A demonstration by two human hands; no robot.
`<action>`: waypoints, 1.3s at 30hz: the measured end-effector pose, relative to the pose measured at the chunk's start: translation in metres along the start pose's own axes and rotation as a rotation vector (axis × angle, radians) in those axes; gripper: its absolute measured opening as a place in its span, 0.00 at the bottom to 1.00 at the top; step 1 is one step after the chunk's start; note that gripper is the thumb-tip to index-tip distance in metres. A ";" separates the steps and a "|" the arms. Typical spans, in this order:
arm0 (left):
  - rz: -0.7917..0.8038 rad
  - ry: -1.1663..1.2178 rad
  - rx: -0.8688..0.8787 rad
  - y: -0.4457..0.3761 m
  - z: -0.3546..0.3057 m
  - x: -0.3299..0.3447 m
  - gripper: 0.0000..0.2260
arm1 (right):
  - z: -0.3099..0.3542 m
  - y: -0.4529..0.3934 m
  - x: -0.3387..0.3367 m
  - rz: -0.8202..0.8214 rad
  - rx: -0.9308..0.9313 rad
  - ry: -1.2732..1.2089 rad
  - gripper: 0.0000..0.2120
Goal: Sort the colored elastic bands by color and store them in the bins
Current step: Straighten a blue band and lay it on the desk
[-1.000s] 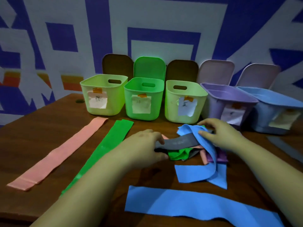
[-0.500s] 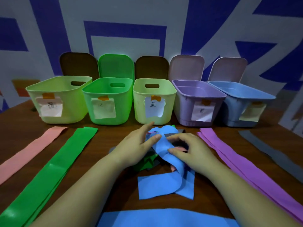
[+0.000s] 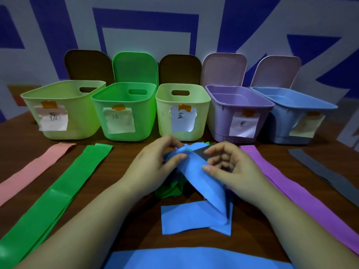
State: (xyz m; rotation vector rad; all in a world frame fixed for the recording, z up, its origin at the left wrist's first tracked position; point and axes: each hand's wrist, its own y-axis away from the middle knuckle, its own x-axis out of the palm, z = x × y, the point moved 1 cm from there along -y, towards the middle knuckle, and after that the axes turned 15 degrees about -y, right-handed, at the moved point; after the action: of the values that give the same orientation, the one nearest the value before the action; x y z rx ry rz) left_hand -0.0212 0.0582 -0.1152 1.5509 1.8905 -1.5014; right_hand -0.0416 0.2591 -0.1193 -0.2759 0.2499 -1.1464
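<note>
Both hands were on one twisted blue elastic band [image 3: 196, 167] at table centre, just in front of the middle bin. Left hand [image 3: 153, 166] pinched its upper end between thumb and curled fingers. Right hand [image 3: 231, 167] held it from the other side, thumb pressed on the blue surface, fingers curled narrow behind it. The band's lower end lay folded flat on the dark brown wooden table [image 3: 124, 156].

Under the hands sat a tangled pile: a crumpled green band [image 3: 171, 189] and a dark grey band [image 3: 202, 152] showing between the hands. Other colours in the pile: cannot tell.

Already laid out flat: long pink band [image 3: 33, 167] far left, long green band [image 3: 56, 193] beside it, long purple band [image 3: 299, 191] on the right, grey band [image 3: 320, 167] far right, wide blue band [image 3: 194, 258] at the near edge.

Five open plastic bins stood in a row at the back, each with a taped paper label: pale yellow-green bin [image 3: 77, 113], bright green bin [image 3: 143, 117], second pale yellow-green bin [image 3: 202, 117], lilac bin [image 3: 219, 113], light blue bin [image 3: 285, 117]. No bands were visible inside from this angle.
</note>
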 end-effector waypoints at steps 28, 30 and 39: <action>-0.577 0.360 -0.503 -0.008 0.030 -0.033 0.12 | 0.014 0.007 -0.018 0.138 0.376 -0.041 0.11; -0.558 0.466 -0.597 -0.010 0.033 -0.034 0.15 | 0.015 0.007 -0.018 0.084 0.384 -0.048 0.08; -0.436 1.298 -0.918 -0.017 0.042 -0.044 0.17 | 0.013 0.002 -0.027 -0.080 0.349 0.033 0.06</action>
State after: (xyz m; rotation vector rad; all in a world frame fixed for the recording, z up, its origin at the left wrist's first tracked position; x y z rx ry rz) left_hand -0.0339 0.0011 -0.0922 1.6963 2.9540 0.6981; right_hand -0.0457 0.2858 -0.1060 0.0419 0.0646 -1.2515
